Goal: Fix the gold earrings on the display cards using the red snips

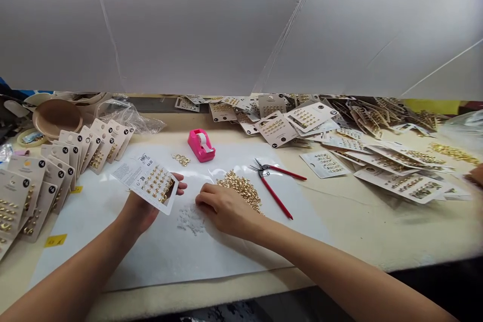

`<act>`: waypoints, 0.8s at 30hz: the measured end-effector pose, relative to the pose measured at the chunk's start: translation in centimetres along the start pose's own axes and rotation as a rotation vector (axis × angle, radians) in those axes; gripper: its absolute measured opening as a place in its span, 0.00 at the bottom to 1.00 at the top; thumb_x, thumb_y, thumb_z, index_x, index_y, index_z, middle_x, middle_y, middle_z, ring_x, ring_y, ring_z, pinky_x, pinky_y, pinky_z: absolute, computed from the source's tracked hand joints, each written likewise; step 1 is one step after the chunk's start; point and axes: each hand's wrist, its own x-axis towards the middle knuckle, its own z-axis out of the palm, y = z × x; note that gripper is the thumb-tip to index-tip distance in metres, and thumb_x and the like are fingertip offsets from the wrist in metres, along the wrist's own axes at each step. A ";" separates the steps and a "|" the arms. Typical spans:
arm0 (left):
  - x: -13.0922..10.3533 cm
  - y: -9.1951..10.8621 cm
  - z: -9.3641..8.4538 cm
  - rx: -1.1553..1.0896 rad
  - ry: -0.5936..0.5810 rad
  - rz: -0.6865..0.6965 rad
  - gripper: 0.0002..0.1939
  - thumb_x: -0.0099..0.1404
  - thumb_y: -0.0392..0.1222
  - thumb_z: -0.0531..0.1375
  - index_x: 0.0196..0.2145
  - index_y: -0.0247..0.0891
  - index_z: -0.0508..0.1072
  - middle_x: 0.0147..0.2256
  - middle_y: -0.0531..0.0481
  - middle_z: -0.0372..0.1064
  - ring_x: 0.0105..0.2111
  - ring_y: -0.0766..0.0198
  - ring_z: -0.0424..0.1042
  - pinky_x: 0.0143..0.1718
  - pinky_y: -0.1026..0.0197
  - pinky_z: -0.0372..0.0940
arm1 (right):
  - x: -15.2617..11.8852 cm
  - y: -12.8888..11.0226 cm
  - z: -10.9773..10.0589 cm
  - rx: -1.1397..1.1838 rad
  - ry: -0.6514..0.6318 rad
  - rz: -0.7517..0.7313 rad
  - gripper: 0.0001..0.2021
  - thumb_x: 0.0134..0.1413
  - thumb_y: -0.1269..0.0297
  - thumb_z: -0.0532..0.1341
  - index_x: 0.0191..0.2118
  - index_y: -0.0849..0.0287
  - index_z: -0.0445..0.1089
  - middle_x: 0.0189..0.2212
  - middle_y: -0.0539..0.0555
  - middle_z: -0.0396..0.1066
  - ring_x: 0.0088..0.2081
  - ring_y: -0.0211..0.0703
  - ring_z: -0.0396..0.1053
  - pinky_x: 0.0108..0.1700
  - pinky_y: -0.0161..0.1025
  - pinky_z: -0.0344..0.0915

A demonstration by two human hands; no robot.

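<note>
My left hand (145, 210) holds a white earring card (153, 181) from below, tilted, with rows of small gold pieces on its face and a cut-out at its right end. Bent fingers of my right hand (222, 209) are pinched together at the edge of a pile of small clear pieces (190, 220); what is between the fingertips is hidden. Behind that hand lies a heap of small gold pieces (241, 188). A few gold rings (181, 160) lie on the white sheet (151, 266) beyond the card.
A pink tape dispenser (201, 146) stands behind the hands. Red-handled pliers (275, 193) lie open to the right. Filled cards (98, 143) stand in rows at left; more cards (400, 183) pile up at right. A pale panel (226, 25) rises behind.
</note>
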 end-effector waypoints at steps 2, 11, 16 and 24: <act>0.0 0.0 0.0 -0.009 -0.002 -0.001 0.12 0.51 0.45 0.64 0.32 0.36 0.78 0.37 0.45 0.76 0.36 0.57 0.74 0.45 0.54 0.65 | 0.1 -0.2 -0.2 0.002 -0.032 0.008 0.09 0.57 0.73 0.52 0.33 0.60 0.69 0.31 0.54 0.68 0.30 0.38 0.63 0.30 0.35 0.53; -0.3 0.7 0.9 -0.032 0.034 -0.005 0.12 0.50 0.43 0.64 0.30 0.32 0.78 0.33 0.42 0.76 0.32 0.57 0.74 0.40 0.54 0.68 | -0.1 -0.2 -0.6 0.032 -0.044 0.022 0.08 0.57 0.73 0.52 0.35 0.60 0.69 0.33 0.55 0.67 0.32 0.40 0.63 0.31 0.36 0.54; -0.4 0.6 0.8 -0.022 0.016 -0.017 0.11 0.51 0.43 0.63 0.30 0.34 0.78 0.32 0.44 0.76 0.33 0.58 0.74 0.40 0.56 0.68 | -0.1 0.1 -0.2 -0.017 -0.059 0.038 0.08 0.56 0.74 0.52 0.32 0.61 0.68 0.31 0.55 0.67 0.30 0.40 0.62 0.30 0.36 0.54; -0.1 0.5 0.8 -0.011 0.000 -0.024 0.12 0.54 0.43 0.60 0.31 0.33 0.78 0.30 0.43 0.76 0.31 0.58 0.74 0.40 0.55 0.68 | -0.2 0.8 -1.1 0.177 0.007 0.087 0.10 0.55 0.77 0.52 0.36 0.59 0.68 0.35 0.55 0.69 0.36 0.42 0.66 0.36 0.38 0.60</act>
